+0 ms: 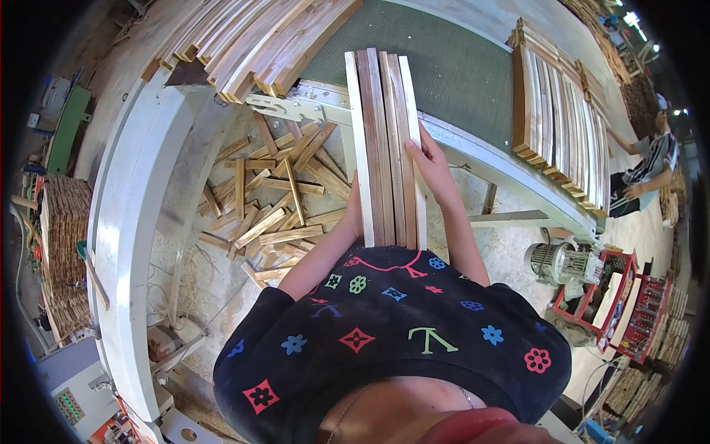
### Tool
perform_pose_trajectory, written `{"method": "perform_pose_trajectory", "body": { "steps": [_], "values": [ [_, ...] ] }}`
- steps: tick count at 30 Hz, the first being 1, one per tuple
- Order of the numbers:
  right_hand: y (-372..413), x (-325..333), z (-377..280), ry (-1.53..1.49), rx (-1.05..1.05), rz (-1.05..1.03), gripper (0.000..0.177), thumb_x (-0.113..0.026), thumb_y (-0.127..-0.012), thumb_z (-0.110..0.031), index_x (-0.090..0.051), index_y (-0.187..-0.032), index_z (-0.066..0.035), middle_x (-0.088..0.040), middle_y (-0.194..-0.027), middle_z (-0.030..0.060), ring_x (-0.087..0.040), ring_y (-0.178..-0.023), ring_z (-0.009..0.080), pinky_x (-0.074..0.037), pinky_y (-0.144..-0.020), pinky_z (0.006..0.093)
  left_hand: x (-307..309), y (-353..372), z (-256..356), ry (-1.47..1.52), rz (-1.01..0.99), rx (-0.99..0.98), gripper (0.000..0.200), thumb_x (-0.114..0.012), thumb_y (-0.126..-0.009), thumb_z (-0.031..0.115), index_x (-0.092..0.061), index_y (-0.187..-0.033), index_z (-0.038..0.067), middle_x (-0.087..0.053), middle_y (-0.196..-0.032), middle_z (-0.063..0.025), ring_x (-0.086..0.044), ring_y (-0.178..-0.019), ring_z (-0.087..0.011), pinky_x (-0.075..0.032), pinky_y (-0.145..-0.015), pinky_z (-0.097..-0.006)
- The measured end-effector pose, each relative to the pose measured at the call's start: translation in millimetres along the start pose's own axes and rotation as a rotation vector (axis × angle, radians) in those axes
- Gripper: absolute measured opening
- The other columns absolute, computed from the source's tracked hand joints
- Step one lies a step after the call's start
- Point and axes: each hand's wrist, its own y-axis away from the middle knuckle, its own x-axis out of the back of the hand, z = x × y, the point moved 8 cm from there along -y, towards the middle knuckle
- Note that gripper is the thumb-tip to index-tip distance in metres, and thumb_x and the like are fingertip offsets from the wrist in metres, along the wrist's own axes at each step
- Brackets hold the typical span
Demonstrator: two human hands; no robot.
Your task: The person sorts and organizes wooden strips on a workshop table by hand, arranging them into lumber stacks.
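Note:
Between my two hands is a bundle of several long wood strips (387, 148), held on edge side by side, the outer ones paler than the brown ones inside. My right hand (432, 164) is closed against the bundle's right side, its thumb lying over the top edge. On the left side my left hand (355, 203) presses against the strips; most of its fingers are hidden behind them. The bundle's far end reaches over the green conveyor belt (444, 66), and its near end is close to my shirt.
More wood strips (259, 37) lie on the conveyor's left, and a row of strips (558, 122) stands at its right. Loose offcuts (281, 192) litter the floor below. A white machine frame (126, 244) curves along the left. A motor (562, 263) and another person (651, 163) are at right.

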Motion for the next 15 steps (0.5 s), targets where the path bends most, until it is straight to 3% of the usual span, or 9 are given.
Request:
{"method": "perform_pose_trajectory", "body": {
  "steps": [3,6,9,12,15],
  "values": [
    [0,8,-3,0.058,-0.159,-0.014,0.056,-0.050,-0.104,-0.031,-0.036,-0.153,-0.006,-0.060,-0.128,0.0116,-0.057,-0.110,0.0170,-0.042,-0.098,0.0301,-5,3,-3,0.103,-0.003,0.034,0.086,-0.034,-0.092,0.075,-0.040,-0.149,0.011,-0.056,-0.137,-0.0177,-0.060,-0.118,-0.0359,-0.049,-0.100,-0.0521],
    [-3,15,1,0.153,0.022,0.101,0.049,-0.041,-0.107,-0.033,-0.042,-0.147,-0.005,-0.059,-0.131,0.0170,-0.056,-0.122,0.0251,-0.040,-0.104,0.0349,-5,4,-1,0.091,-0.001,0.027,0.085,-0.036,-0.092,0.075,-0.041,-0.149,0.012,-0.057,-0.136,-0.0169,-0.061,-0.117,-0.0342,-0.051,-0.099,-0.0509],
    [-4,14,13,0.123,0.044,0.130,0.048,-0.036,-0.108,-0.033,-0.044,-0.144,-0.003,-0.057,-0.134,0.0208,-0.051,-0.129,0.0297,-0.036,-0.109,0.0377,-7,5,-2,0.091,-0.009,0.040,0.084,-0.037,-0.093,0.074,-0.042,-0.149,0.012,-0.057,-0.136,-0.0162,-0.061,-0.117,-0.0326,-0.051,-0.099,-0.0500],
    [-3,15,11,0.168,0.067,0.167,0.046,-0.037,-0.107,-0.033,-0.047,-0.141,-0.003,-0.062,-0.126,0.0205,-0.058,-0.121,0.0296,-0.041,-0.103,0.0379,-12,7,0,0.062,0.006,0.025,0.082,-0.037,-0.093,0.073,-0.042,-0.148,0.012,-0.057,-0.136,-0.0151,-0.062,-0.116,-0.0311,-0.052,-0.098,-0.0491],
    [9,24,-18,0.206,-0.206,0.208,0.046,-0.044,-0.105,-0.035,-0.050,-0.138,-0.003,-0.067,-0.114,0.0196,-0.064,-0.109,0.0292,-0.047,-0.094,0.0388,-45,21,5,-0.018,-0.107,0.058,0.090,-0.038,-0.090,0.076,-0.041,-0.149,0.008,-0.055,-0.138,-0.0205,-0.056,-0.124,-0.0380,-0.048,-0.102,-0.0536]
  ]
}}
